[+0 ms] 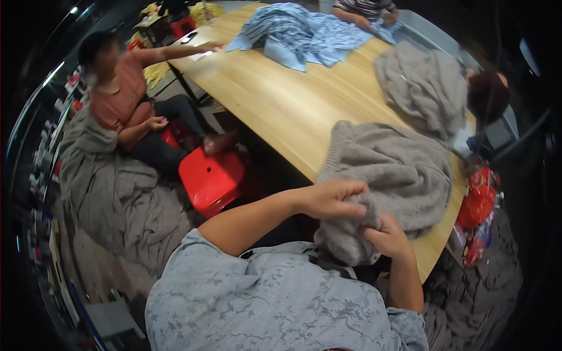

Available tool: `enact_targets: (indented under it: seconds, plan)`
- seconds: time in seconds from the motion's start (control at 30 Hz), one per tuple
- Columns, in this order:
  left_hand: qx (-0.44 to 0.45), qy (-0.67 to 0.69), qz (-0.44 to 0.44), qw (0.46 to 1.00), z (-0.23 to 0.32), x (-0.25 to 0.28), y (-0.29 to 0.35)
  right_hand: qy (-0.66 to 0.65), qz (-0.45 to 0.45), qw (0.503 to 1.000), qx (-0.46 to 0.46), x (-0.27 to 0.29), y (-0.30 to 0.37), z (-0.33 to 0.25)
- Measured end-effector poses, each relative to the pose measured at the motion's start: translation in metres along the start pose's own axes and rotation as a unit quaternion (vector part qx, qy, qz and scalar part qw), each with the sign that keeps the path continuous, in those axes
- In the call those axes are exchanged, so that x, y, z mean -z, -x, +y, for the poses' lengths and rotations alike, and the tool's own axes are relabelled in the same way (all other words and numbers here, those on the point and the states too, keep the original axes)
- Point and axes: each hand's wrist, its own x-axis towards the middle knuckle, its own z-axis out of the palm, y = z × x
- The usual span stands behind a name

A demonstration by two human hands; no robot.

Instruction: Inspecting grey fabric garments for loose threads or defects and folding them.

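A grey-brown knit sweater (398,169) lies bunched over the near end of the wooden table (263,93), part of it hanging over the edge toward my lap. My left hand (335,199) grips a fold of it, thumb pressed against the fingers. Close beside it, my right hand (387,235) pinches the same gathered fold from the right. Whatever lies between the fingertips, beyond the knit, is too small to make out. Past the sweater, a second grey-brown knit heap (424,88) rests at the table's right side.
Light blue striped cloth (304,35) is piled at the far end. A person in an orange-brown shirt (120,99) sits left, one arm on the table, behind a red stool (212,178). More knitwear (129,193) covers the floor there. Red plastic bags (477,199) stand at right.
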Motion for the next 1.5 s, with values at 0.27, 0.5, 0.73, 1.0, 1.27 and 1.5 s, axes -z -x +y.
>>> enact_targets:
  seconds: [0.27,0.5,0.73,1.0,1.27,1.5]
  plan:
    - [-0.140,0.317,0.194,0.918,0.047,0.047,0.022,0.284,0.311,0.907,0.013,-0.002,0.015,0.062]
    - [-0.152,-0.107,0.156,0.970,0.058,0.010,-0.033,-0.260,0.120,0.942,0.175,-0.036,-0.001,0.004]
    - [-0.158,-0.073,0.176,0.969,0.060,0.014,-0.036,-0.200,0.354,0.889,0.213,-0.034,-0.018,-0.021]
    - [-0.133,0.008,0.340,0.931,0.041,0.038,-0.046,-0.315,0.106,0.937,0.110,-0.031,0.011,0.011]
    - [-0.202,0.253,0.265,0.908,0.050,0.025,-0.034,0.393,0.555,0.733,-0.021,0.065,0.071,0.032]
    - [-0.182,0.334,0.424,0.822,0.023,0.113,0.016,0.232,0.579,0.782,0.009,0.125,0.173,0.097]
